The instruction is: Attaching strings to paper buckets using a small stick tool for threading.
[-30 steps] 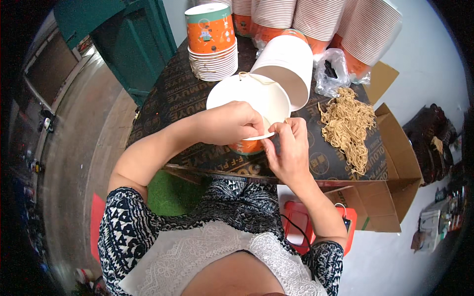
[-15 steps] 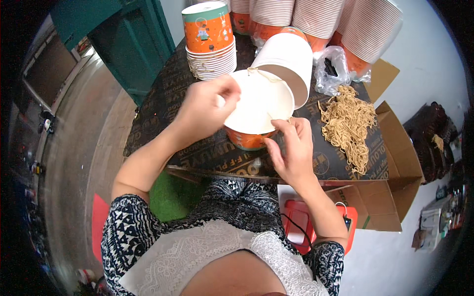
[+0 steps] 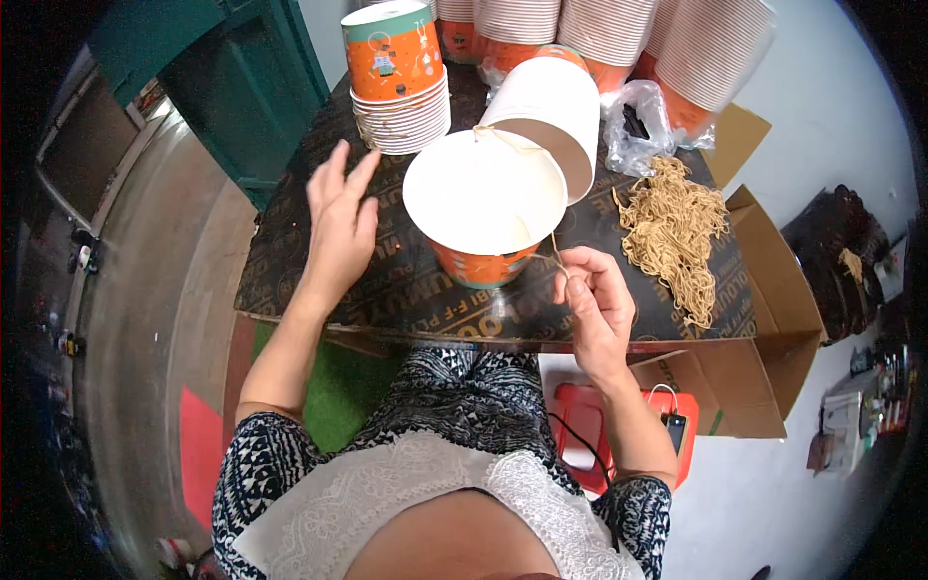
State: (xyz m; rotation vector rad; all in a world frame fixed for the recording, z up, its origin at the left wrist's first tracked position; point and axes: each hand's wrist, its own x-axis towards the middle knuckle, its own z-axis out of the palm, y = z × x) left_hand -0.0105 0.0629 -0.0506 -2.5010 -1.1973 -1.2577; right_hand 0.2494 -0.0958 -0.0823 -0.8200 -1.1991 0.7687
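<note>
A paper bucket (image 3: 474, 266), orange outside and white inside, stands upright near the middle of the dark table. A thin tan cord (image 3: 556, 253) runs from the near right side of its rim to my right hand (image 3: 599, 307), whose thumb and fingertips pinch it. Another piece of cord (image 3: 512, 143) lies across the far rim. My left hand (image 3: 340, 227) is to the left of the bucket, apart from it, fingers spread and holding nothing. Behind the bucket, a white paper tub (image 3: 553, 97) lies on its side, opening toward me.
A heap of tan cords (image 3: 677, 242) lies on the table's right side. At the far left is a bucket stack (image 3: 398, 63); several wrapped stacks (image 3: 604, 29) line the back. A clear plastic bag (image 3: 638, 130) sits by the cords. An open cardboard box (image 3: 764, 290) adjoins the table's right edge.
My left hand has moved left, away from the bucket, and its fingers have spread. My right hand has drawn slightly right and nearer to me, with the cord between its fingers.
</note>
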